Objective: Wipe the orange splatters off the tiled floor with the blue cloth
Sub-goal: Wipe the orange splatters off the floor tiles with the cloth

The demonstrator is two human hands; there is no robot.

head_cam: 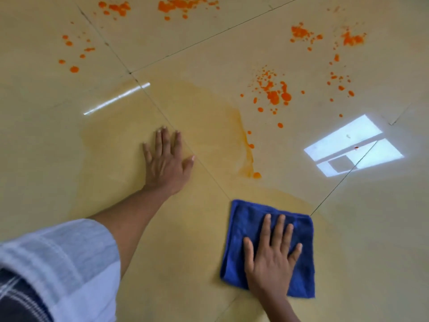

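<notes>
Blue cloth (253,231), folded, lies on the tiled floor (362,240) under a person's right hand (270,256), fingers spread flat. The left hand (166,162), arm extended, presses open-palmed on a smeared patch; orange splatters (274,94) dot tiles beyond.

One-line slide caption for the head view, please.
Right hand presses blue cloth on smeared tiled floor; left hand braces; orange splatters remain.

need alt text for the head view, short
A right hand presses a folded blue cloth flat on a glossy tiled floor; the left hand braces on a smeared patch. Orange splatters remain farther away.
</notes>
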